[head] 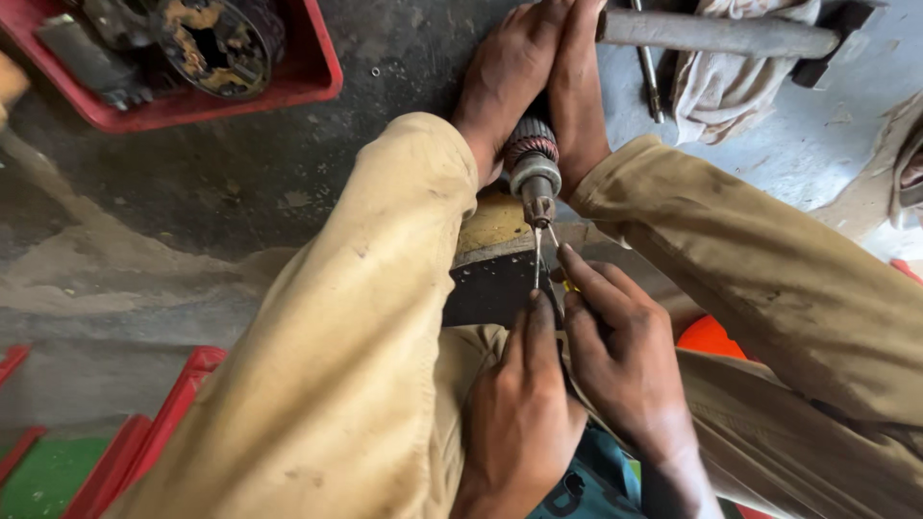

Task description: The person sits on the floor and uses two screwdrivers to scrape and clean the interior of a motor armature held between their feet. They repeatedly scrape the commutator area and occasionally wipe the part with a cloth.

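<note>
A motor armature (534, 159) with copper windings and a steel shaft is clamped between my two bare feet (510, 67) and points toward me. It rests over a yellowed block (492, 223) on a dark slab (490, 288). My left hand (519, 404) pinches a thin metal rod (536, 259) whose tip meets the shaft end. My right hand (625, 356) is beside it, fingers closed on a second thin tool (555, 237) with a bit of yellow at the fingertips. Both tool tips touch the shaft end. My knees in tan trousers frame the hands.
A red plastic crate (317, 82) with dirty motor parts stands at the top left. A heavy metal bar (716, 34), a thin rod (649, 67) and a crumpled cloth (731, 86) lie at the top right. Red crate edges (173, 408) show at the lower left, an orange object (707, 336) under my right leg.
</note>
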### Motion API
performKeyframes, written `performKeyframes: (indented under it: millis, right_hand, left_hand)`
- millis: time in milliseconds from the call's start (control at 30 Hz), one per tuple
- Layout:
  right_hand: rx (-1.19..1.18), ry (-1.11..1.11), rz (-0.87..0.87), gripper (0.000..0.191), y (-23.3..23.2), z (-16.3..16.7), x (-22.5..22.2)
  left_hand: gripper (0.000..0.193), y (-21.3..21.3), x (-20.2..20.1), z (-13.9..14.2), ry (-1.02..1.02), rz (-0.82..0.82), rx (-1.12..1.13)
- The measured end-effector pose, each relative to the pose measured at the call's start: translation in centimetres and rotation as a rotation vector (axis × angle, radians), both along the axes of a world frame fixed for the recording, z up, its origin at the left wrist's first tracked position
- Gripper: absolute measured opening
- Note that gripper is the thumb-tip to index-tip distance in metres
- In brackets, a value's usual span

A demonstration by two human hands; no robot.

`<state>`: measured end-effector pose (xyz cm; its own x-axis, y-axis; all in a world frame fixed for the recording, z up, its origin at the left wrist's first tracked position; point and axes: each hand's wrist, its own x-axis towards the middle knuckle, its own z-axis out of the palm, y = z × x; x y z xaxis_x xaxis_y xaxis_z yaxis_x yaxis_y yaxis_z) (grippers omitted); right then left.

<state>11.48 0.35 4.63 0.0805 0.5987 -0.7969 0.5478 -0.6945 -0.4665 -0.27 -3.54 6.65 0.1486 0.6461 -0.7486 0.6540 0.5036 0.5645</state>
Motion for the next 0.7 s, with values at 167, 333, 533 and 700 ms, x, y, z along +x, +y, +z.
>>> performKeyframes:
  millis: [167,333,533,700]
  right_hand:
    - [0.035,-0.001,-0.122,0.038,-0.2,-0.7,-0.4]
    - [0.035,-0.144,0.103,0.04,0.8,0.3,-1.1]
    - [0.038,-0.228,0.299,0.036,2.6,0.2,-1.7]
    - [0.049,-0.223,0.244,0.035,2.9,0.0,-2.5]
  left_hand:
    - [0.074,1.4,0.2,0.1,-0.019,-0.017,-0.008]
    - [0.095,2.4,0.2,0.4,-0.063,-0.032,-0.091]
    - [0.09,2.6,-0.4,0.4,-0.116,0.022,-0.09]
    - [0.086,2.6,-0.8,0.5,-0.143,0.108,-0.016]
